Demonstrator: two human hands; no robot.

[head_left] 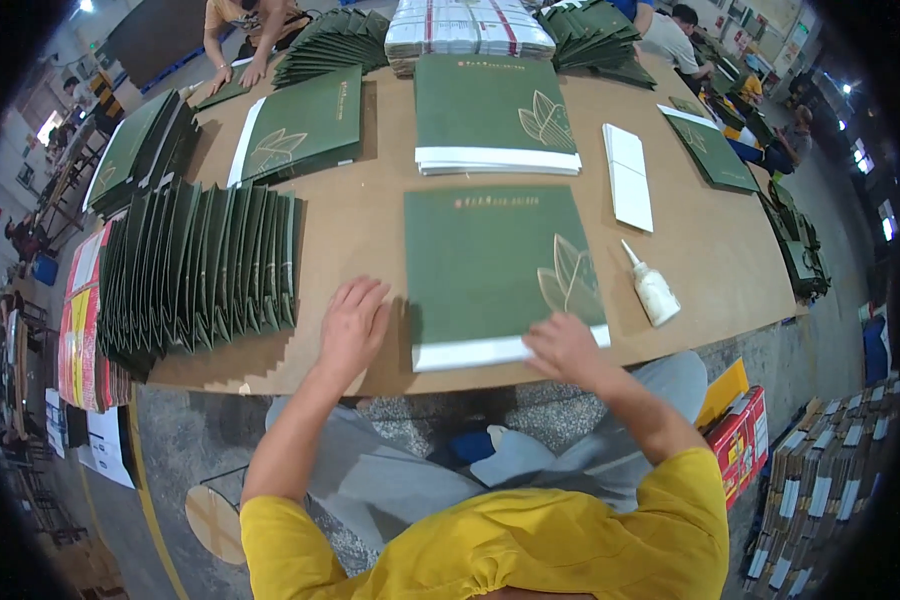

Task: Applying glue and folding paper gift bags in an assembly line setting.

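Green panel [480,265], count one, flat on the table [745,270] right in front of you, one white strip [470,354] along its near edge. Your right hand [568,350] is at its lower right corner, fingers bent, blurred; can't tell if clamped. Your left hand [354,325], just beside its left edge: empty, fingers slightly apart. Right side: one white bottle [656,296], one white paper stack [627,180]. Beyond: one green stack [490,110].

The green sheet [475,270] looks like smooth, matt paper.
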